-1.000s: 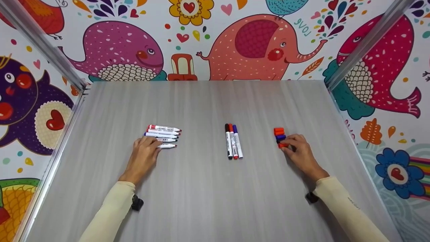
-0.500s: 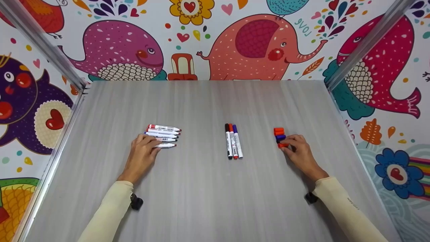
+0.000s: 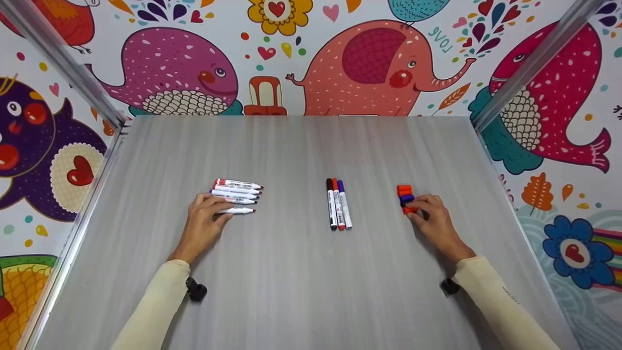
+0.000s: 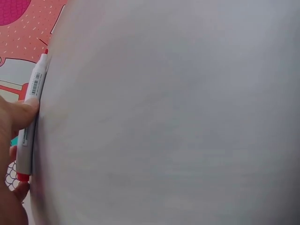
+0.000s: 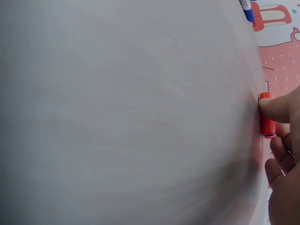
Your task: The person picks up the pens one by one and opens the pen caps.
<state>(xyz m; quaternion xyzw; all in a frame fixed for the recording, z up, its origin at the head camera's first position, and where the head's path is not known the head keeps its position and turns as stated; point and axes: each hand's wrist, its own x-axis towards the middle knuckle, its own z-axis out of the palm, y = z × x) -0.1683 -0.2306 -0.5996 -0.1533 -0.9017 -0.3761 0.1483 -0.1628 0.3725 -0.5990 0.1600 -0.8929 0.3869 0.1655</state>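
Observation:
My left hand pinches an uncapped white whiteboard marker, the nearest of a row on the left. In the left wrist view its thumb lies across the barrel of this marker, which has a red nib and a red end. Beyond it, several more uncapped markers lie side by side, nibs to the right. On the right, my right hand holds a red marker cap between thumb and fingers; the right wrist view shows the thumb on this cap. Blue and red caps line up behind it.
Three capped markers, black, red and blue, lie side by side mid-table, pointing away from me. The grey wood-grain table meets a cartoon-printed wall at the back, with metal rails at the corners.
My left hand has shifted slightly left, and the gap between its marker and the rest of the row has widened a little. The right hand stays on the red cap.

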